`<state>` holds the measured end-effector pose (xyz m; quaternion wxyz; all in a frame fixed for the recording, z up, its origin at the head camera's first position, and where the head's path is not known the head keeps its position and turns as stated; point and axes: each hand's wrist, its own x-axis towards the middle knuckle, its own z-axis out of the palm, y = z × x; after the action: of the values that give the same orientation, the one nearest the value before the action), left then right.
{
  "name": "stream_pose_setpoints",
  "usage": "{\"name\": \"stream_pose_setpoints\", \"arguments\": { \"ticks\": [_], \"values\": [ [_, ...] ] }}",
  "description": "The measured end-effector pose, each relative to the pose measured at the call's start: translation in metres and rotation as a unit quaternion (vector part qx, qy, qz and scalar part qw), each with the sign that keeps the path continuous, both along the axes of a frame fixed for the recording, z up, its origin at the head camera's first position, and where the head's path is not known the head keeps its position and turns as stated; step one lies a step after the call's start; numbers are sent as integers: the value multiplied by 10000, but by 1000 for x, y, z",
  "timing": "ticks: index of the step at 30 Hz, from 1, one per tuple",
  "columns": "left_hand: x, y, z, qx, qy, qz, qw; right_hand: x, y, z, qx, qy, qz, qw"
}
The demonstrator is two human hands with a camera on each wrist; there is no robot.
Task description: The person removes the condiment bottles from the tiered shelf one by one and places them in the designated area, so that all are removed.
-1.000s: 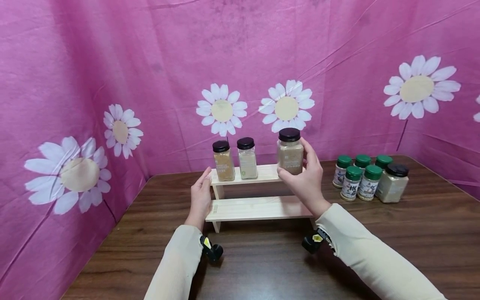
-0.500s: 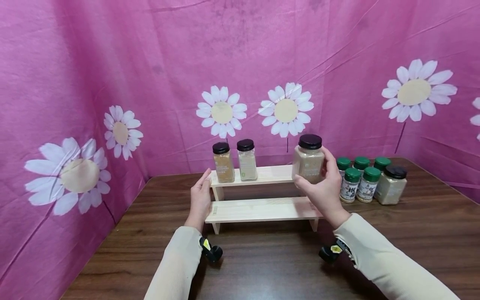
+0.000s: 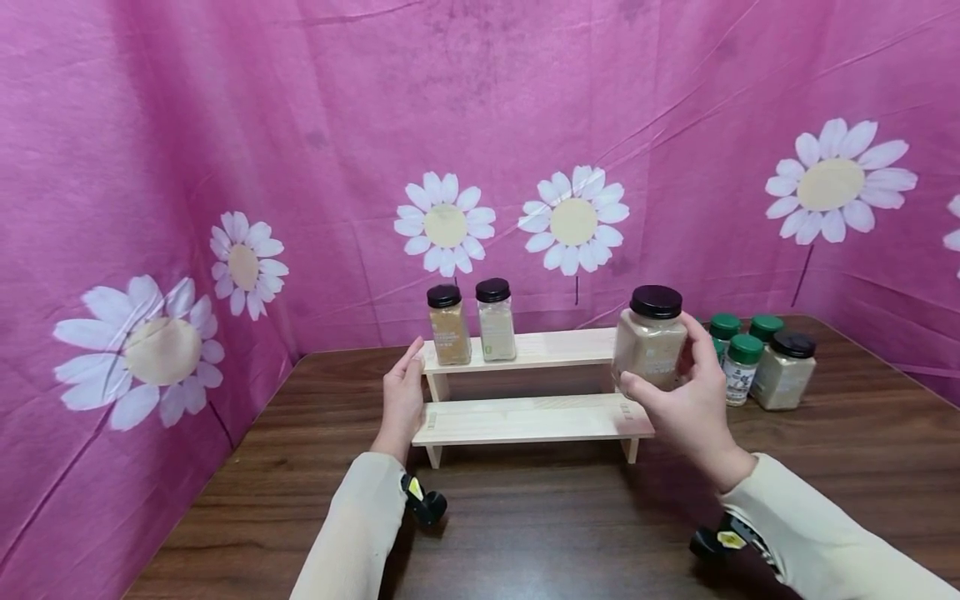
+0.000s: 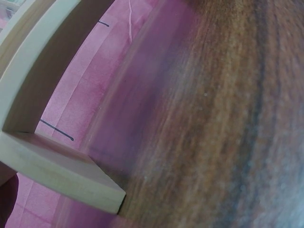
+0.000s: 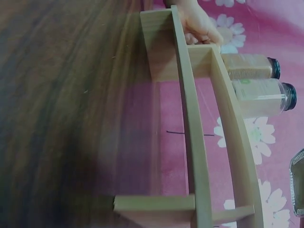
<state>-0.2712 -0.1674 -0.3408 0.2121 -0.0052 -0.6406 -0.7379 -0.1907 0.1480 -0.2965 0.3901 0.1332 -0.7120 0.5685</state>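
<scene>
My right hand [image 3: 701, 412] grips a square spice jar [image 3: 649, 348] with a black lid and tan powder, thumb on the near side, fingers behind. The jar is held up at the right end of a two-tier wooden rack [image 3: 525, 419], overlapping its upper shelf in the head view; its edge [image 5: 297, 183] shows in the right wrist view. At the rack's left end, my left hand [image 3: 402, 396] holds the side, with curled fingers [image 5: 202, 33] visible in the right wrist view. Two smaller black-lidded jars stand upright on the upper shelf: one orange-brown [image 3: 450, 335], one pale [image 3: 497, 332].
Behind my right hand, several green-capped spice bottles [image 3: 741, 372] stand partly hidden on the brown wooden table [image 3: 540, 525]. Beside them is another square black-lidded jar [image 3: 782, 372] of pale powder. A pink flowered cloth [image 3: 337, 125] hangs behind the table.
My right hand has carried the square jar rightward and lower, from over the upper shelf to the rack's right end, covering some green-capped bottles. The left hand stays at the rack.
</scene>
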Motion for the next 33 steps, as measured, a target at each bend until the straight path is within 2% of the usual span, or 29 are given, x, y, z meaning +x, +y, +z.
{"name": "stream_pose_setpoints", "arguments": {
  "ticks": [3, 8, 16, 23, 33],
  "values": [
    [0, 1, 0, 22, 11, -7, 10000, 5, 6, -1, -27, -30, -22, 10000],
    [0, 1, 0, 29, -44, -8, 10000, 11, 18, -5, 47, -191, -277, 9994],
    [2, 0, 1, -97, -34, 18, 9999, 19, 37, -15, 436, -669, -966, 9921],
    [1, -1, 1, -193, -35, 64, 9998, 21, 54, -24, 587, -991, -1007, 9882],
    [2, -1, 1, -160, -58, 3, 9999, 19, 78, -34, 871, -1259, -1356, 9789]
  ]
}}
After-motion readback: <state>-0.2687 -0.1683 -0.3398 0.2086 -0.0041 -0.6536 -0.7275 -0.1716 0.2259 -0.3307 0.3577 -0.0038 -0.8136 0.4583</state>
